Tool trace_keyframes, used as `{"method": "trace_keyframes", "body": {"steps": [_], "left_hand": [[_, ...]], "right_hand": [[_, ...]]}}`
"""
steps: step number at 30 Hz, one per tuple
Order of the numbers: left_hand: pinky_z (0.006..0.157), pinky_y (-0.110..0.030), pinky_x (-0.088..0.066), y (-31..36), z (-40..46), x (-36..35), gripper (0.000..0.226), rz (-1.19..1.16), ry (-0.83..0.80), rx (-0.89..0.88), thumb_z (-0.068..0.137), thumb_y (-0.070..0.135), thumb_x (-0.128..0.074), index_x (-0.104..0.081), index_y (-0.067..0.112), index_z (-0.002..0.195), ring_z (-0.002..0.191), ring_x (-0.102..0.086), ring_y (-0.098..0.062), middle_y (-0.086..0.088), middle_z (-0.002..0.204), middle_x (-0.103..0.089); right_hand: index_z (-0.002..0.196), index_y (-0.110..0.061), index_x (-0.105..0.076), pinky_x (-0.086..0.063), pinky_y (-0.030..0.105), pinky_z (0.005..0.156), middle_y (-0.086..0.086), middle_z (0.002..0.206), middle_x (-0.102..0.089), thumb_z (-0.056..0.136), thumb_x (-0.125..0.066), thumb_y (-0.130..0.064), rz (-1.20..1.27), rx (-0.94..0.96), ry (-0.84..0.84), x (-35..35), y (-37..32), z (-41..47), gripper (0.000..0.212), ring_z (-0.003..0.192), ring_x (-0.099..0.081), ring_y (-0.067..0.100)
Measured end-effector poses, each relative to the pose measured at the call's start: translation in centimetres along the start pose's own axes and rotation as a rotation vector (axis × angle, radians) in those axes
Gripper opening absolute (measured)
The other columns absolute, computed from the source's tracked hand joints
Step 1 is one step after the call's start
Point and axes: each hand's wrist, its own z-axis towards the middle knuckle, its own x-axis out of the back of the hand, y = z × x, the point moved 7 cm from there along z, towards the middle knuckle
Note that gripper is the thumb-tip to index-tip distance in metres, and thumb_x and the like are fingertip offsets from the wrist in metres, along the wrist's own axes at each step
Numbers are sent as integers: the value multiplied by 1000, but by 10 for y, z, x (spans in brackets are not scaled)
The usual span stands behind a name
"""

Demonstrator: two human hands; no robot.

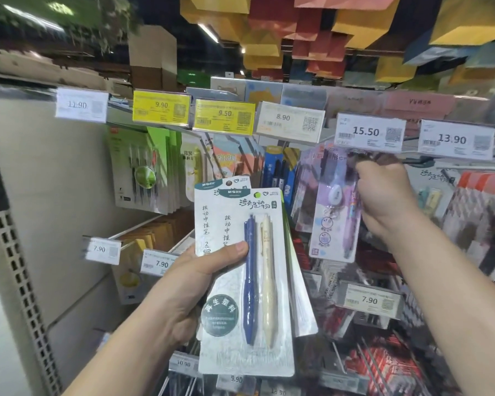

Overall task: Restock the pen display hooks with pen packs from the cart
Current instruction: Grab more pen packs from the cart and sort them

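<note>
Stationery shelving fills the head view, with hanging pen packs under a row of price tags, among them the 15.50 tag. Left hand grips a fanned stack of white pen packs, thumb pressed on the front one, which shows a blue pen and a cream pen. Right hand is raised just below the 15.50 tag, fingers curled round the top of a purple pen pack hanging there
</note>
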Motion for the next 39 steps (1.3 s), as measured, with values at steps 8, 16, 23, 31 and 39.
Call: {"method": "trace_keyframes", "body": {"steps": [8, 16, 23, 31, 39], "left_hand": [[65, -42, -65, 4, 1, 3, 37, -21, -29, -32, 75, 11, -77, -75, 11, 111, 76, -77, -33, -20, 103, -78], [70, -45, -65, 0, 5, 7, 49, -25, -37, -47, 72, 11, -80, -72, 8, 120, 79, -77, -33, -21, 105, -78], [80, -50, -62, -12, 10, -1, 45, -59, -53, -29, 73, 12, -81, -74, 12, 118, 86, -77, -37, -20, 105, -78], [62, -42, -64, -31, 1, -30, 41, -90, -163, -43, 77, 6, -77, -74, 9, 117, 88, -78, -39, -20, 104, -78], [81, -54, -61, -54, 0, -41, 53, -65, -223, 19, 72, 22, -82, -71, 18, 123, 93, -77, -39, -16, 107, -79]], "right_hand": [[122, -9, -60, -49, 29, 82, 9, 117, -67, 93, -70, -20, -180, -69, 171, 2, 31, 28, 32, 104, -64, 23], [98, -31, -51, -52, 45, 96, 6, 114, -62, 81, -64, -31, -366, 122, 334, 11, 11, -7, 22, 107, -62, 26], [89, -22, -71, -43, 25, 63, 3, 81, -71, 94, -66, -47, -411, -77, -247, -26, 18, -121, 26, 71, -62, 16], [96, -22, -70, -60, 47, 91, -6, 93, -78, 74, -91, -39, -313, -241, -342, -17, 36, -158, 35, 91, -75, 15], [112, -15, -70, -58, 52, 95, 7, 106, -79, 96, -69, -11, -32, -370, -131, 19, 37, -178, 17, 100, -76, 28]]}}
